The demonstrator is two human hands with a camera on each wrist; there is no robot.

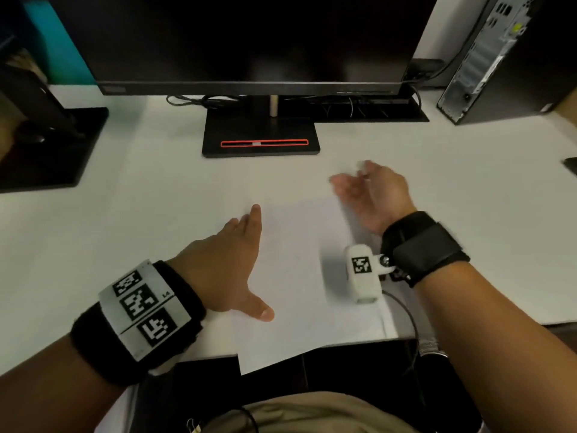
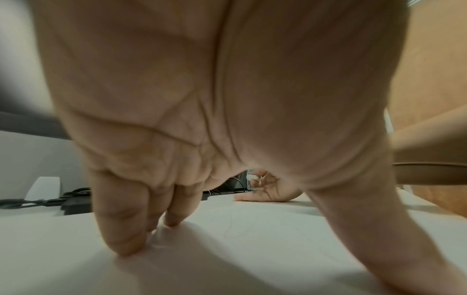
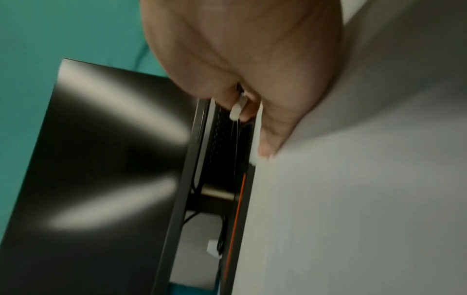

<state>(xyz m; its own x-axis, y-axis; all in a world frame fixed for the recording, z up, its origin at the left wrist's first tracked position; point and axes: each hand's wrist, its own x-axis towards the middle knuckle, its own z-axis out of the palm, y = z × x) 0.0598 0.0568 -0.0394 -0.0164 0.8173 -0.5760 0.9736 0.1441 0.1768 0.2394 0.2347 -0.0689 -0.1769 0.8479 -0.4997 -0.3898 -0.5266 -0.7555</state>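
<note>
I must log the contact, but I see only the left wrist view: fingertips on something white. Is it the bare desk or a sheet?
Observer: A sheet of paper; in the head view the left hand rests on its left side.
Operator: Does the sheet lie fully on the desk?
Observer: No, its near corner hangs over the desk edge.
Operator: Where is the right hand?
Observer: At the sheet's far right corner, pinching a small white thing, too blurred to name.
</note>
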